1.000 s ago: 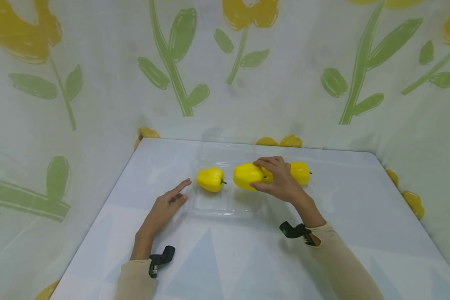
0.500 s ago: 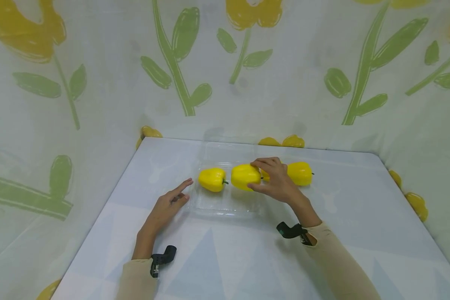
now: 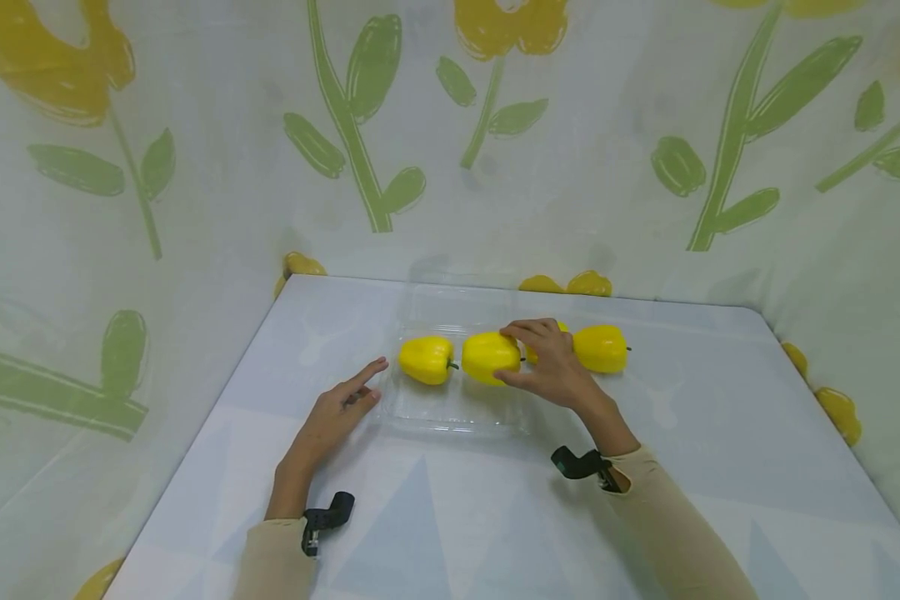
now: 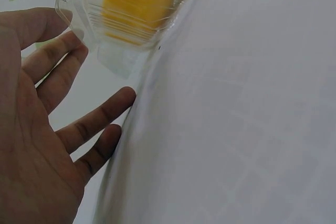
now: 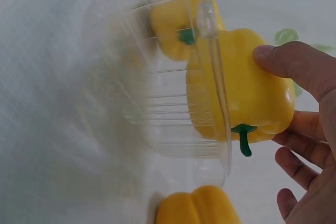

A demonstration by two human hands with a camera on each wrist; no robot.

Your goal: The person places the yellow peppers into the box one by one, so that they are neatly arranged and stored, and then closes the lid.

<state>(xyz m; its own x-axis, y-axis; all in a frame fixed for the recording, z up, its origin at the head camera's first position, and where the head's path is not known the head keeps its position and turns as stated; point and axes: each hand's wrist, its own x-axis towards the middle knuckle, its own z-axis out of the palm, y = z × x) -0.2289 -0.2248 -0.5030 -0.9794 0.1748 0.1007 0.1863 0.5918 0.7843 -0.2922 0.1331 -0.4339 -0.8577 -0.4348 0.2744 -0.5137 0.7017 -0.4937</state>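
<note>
Peppers (image 3: 484, 358), four — one in right hand's grip (image 3: 558, 365), left grip (image 3: 332, 417) wide at one clear container (image 3: 450, 408)

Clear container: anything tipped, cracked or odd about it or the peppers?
Nothing stands out: the clear container sits upright without visible cracks, and the pepper inside and the held pepper in the right hand look whole.

Head view from above, facing forward and down, wrist views low and close, all sharing the clear container (image 3: 429, 406)
</note>
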